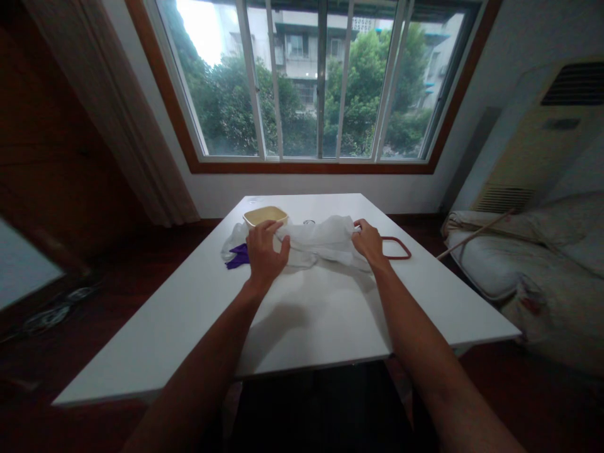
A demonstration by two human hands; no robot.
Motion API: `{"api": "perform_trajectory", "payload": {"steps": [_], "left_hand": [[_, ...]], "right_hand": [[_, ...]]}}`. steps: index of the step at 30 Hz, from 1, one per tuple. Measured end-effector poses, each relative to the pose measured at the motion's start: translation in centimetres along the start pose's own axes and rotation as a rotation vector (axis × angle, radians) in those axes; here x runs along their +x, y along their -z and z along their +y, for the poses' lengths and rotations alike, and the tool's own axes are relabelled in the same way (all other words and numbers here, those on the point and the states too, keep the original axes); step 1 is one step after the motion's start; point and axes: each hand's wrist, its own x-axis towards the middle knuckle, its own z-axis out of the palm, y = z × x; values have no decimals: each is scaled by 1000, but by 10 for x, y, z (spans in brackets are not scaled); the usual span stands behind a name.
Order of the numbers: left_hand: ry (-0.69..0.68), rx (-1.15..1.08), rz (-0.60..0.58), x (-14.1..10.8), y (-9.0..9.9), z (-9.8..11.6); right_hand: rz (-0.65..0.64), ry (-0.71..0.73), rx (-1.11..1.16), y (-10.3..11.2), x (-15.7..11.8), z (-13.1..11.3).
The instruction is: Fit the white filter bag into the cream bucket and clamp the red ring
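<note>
Between my hands, a crumpled, thin, see-through white plastic bag (321, 238) is stretched sideways above the table. My left hand (267, 251) has its fingers curled over the bag's left part, thumb toward the middle. At the other end, my right hand (367, 240) pinches the bag's edge. Purple cloth (238, 257) lies just left of my left hand, beside more of the thin white material. Behind that hand stands a pale yellow basin (265, 215). A reddish-brown rounded frame (399, 248) rests to the right of my right hand, partly hidden by it.
The white table (311, 333) reaches toward the window wall. A small dark ring-shaped item (308, 221) lies behind the bag. Right of the table are a covered couch (486, 264), a thin stick (476, 234) and a standing air conditioner (542, 138). Cables (51, 314) lie on the left floor.
</note>
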Motion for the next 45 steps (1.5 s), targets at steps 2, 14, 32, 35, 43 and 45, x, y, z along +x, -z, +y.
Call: {"api": "perform_trajectory", "payload": {"steps": [2,14,32,35,43,45], "left_hand": [[-117,79,-147,-7,-3,12],[103,228,-774,-54,-55,0],[176,288,-827,-32,-50,-11],[252,177,-800,-28,-51,-15],[723,-181,-1065,-20,-41,-28],[955,-504,-1164,-20,-37,-27]], "right_hand": [[16,118,48,4,-5,-11],[-384,223,-92,-28,-54,-45],[-450,100,-490,-62,-34,-22],[-414,89,-470,-68,-27,-18],[-274,75,-441,-75,-15,-1],[-246,65,-442,-75,-14,1]]}}
